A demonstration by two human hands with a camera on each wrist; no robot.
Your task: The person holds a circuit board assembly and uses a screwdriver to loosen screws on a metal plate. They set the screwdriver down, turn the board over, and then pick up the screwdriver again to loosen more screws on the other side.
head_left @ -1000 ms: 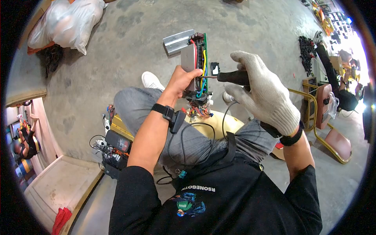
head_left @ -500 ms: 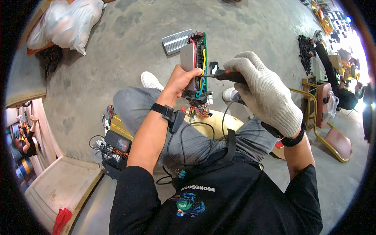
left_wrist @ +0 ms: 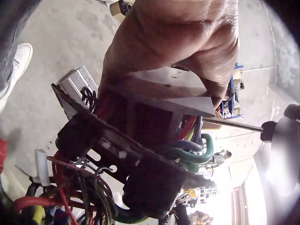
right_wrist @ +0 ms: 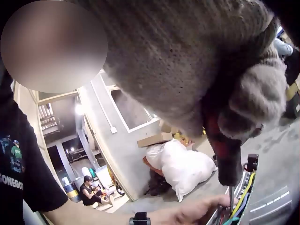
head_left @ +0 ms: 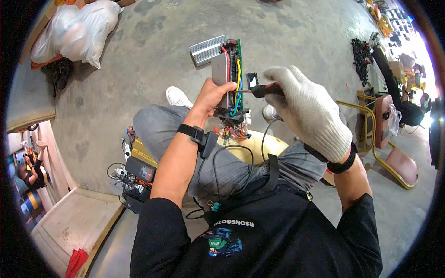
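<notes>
My bare left hand [head_left: 211, 95] grips a circuit-board assembly by its flat grey metal plate [head_left: 219, 67], thumb over the near edge. The green board [head_left: 240, 51] stands on edge, with red, yellow [head_left: 238, 72] and blue-green wires along it and a bundle of loose wires [head_left: 234, 132] at its lower end. My gloved right hand [head_left: 313, 111] holds a screwdriver [head_left: 266, 90] by its black and red handle. Its shaft [left_wrist: 234, 123] points level into the assembly's side, close by the left thumb; the tip is hidden among the wires.
A finned metal heat sink [head_left: 207, 50] and a small black piece [head_left: 252, 80] lie on the concrete floor beyond. Cabled equipment [head_left: 139, 169] sits left of my knee. A yellow-framed chair [head_left: 371, 125] stands at right, white sacks [head_left: 76, 30] at far left. A black cable crosses my lap.
The right hand's fingers, spread wider around the handle a second ago, have closed in, and the screwdriver has shifted slightly left. The left hand keeps its grip on the assembly.
</notes>
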